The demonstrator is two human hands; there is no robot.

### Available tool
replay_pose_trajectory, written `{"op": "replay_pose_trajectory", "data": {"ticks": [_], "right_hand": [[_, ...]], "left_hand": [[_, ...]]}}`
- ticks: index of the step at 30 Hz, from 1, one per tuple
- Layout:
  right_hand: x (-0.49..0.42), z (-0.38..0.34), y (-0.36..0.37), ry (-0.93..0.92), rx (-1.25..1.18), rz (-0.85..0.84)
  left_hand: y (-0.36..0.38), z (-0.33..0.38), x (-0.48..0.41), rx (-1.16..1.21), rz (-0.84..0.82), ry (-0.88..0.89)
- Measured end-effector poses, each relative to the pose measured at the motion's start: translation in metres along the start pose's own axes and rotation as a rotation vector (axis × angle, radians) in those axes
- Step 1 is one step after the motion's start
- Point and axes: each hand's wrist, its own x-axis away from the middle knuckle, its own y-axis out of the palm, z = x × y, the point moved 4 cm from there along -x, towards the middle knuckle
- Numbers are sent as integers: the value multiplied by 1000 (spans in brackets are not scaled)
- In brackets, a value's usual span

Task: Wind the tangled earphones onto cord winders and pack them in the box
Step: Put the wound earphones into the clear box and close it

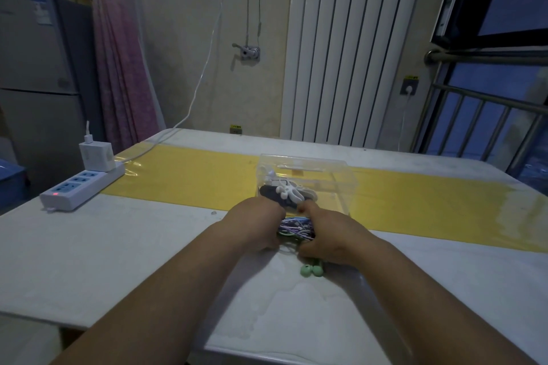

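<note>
Two bare hands meet over a tangle (295, 228) of purple, green and white earphone cords, which lies on the table (118, 246) at the near edge of a yellow mat (192, 175). The left hand (256, 224) closes on the tangle from the left, its fingers curled over the far side and the thumb low on the near side. The right hand (329, 235) grasps it from the right, fingers bent over the top of the cords and the thumb tucked under them. Most of the bundle is hidden between the two palms.

A pair of green earbuds (311, 270) sticks out from under the right hand and rests on the table, towards the person.

Just beyond the hands stands a clear box (326, 169) on the mat. At its near left corner lie a white winder (286, 189) and a dark winder (271, 195), the white one on top of the dark one. Whether they are inside the box or just in front of it cannot be told through the clear wall. The fingertips of both hands are close to the winders.

At the table's left edge, well apart from the hands, sits a white power strip (77, 187) with a red light, a charger (95, 155) plugged into it, and a white cable (204, 68) running up the wall. A white radiator (341, 53) and a pink curtain (118, 53) stand behind the table.
</note>
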Motion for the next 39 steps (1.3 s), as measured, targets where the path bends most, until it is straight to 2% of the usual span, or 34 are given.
{"op": "replay_pose_trajectory", "data": {"ticks": [6, 18, 22, 25, 39], "right_hand": [[-2, -2, -1, 22, -13, 6], [-2, -3, 3, 40, -81, 213], [-2, 0, -1, 56, -132, 221], [-4, 2, -13, 69, -147, 226], [-28, -2, -110, 74, -87, 335]], "left_hand": [[4, -3, 2, 101, 47, -8], [-7, -2, 10, 233, 128, -2], [-14, 0, 13, 276, 181, 14], [-22, -1, 8, 286, 188, 51], [-107, -21, -27, 331, 282, -14]]}}
